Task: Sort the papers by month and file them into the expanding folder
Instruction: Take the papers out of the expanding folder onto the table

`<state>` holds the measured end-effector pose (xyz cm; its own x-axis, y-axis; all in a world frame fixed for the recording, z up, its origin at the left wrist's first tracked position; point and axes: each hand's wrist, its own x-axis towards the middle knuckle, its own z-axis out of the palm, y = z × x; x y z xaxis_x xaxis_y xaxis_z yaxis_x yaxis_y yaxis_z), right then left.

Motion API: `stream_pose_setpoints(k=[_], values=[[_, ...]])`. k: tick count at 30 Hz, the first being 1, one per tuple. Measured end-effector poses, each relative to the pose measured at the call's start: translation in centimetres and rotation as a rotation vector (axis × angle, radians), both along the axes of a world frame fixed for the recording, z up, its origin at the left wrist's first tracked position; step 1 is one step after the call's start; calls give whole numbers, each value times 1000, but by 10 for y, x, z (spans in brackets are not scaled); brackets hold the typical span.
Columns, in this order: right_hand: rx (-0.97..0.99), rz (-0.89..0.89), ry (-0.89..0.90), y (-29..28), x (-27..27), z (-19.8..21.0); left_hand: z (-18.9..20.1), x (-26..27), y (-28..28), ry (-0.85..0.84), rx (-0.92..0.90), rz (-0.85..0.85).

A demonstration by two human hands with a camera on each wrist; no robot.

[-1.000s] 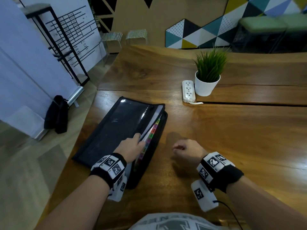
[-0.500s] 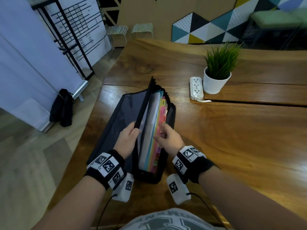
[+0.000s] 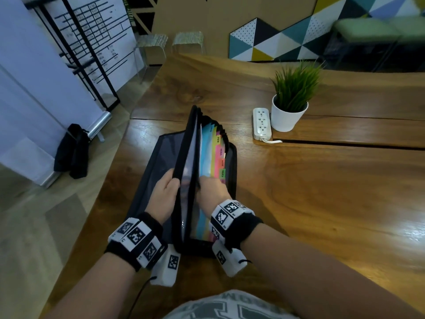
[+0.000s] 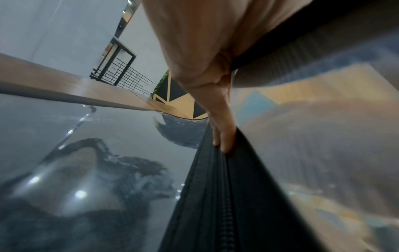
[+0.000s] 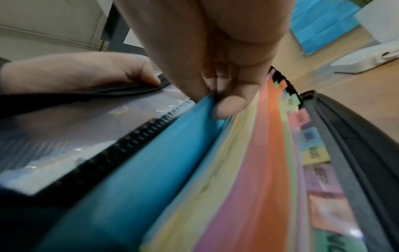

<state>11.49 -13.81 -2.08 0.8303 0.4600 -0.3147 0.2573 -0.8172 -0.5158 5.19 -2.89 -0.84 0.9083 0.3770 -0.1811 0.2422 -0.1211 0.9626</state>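
The expanding folder (image 3: 195, 180) is found on the wooden table (image 3: 322, 192), well to the left of the white plant pot (image 3: 287, 116) and the power strip (image 3: 261, 123) just beside it. A second ago the folder lay nearly shut and the right hand was resting as a loose fist on the table; since then the black cover (image 3: 186, 162) has been raised to stand almost upright and the coloured dividers (image 3: 210, 157) have been exposed, with tabs reading FEB, MAR, APR and MAY.

The cover's zipped edge is gripped by the left hand (image 3: 164, 192), the fingers curled over it and the thumb on the outer side. The top edge of the blue divider (image 5: 151, 162), the one nearest the cover, is pinched between thumb and fingertips of the right hand (image 3: 212, 189).

No loose papers are seen on the table; whether sheets already sit in the pockets cannot be told. The folder is judged to be merely opened and the pockets reached, with sorting and filing yet to be done.
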Motion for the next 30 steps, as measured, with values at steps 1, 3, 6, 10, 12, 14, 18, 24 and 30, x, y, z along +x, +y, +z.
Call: stream_pose_setpoints(k=[1,3,6,10,12,14,18,24,30], values=[[10,-38,39,-5,4,-3,2,-1,0,2,-23,10],[59,-156,102,-16,12,-11,7,-3,0,-22,-24,38],[115,-214,93,-24,11,-18,5,-2,-1,-32,-21,60],[236,-291,19,-39,5,-10,5,-2,-1,-25,-30,50],[261,-341,-9,-56,9,0,5,-2,0,-20,-17,54],[262,-377,-41,-82,18,11,3,0,2,-24,45,38],[191,-469,-54,-159,31,11,4,-1,4,-40,202,-14],[8,-585,36,-251,24,-22,4,4,9,-47,297,-87],[-198,-634,122,-255,19,-38,10,4,-2,-20,286,-60]])
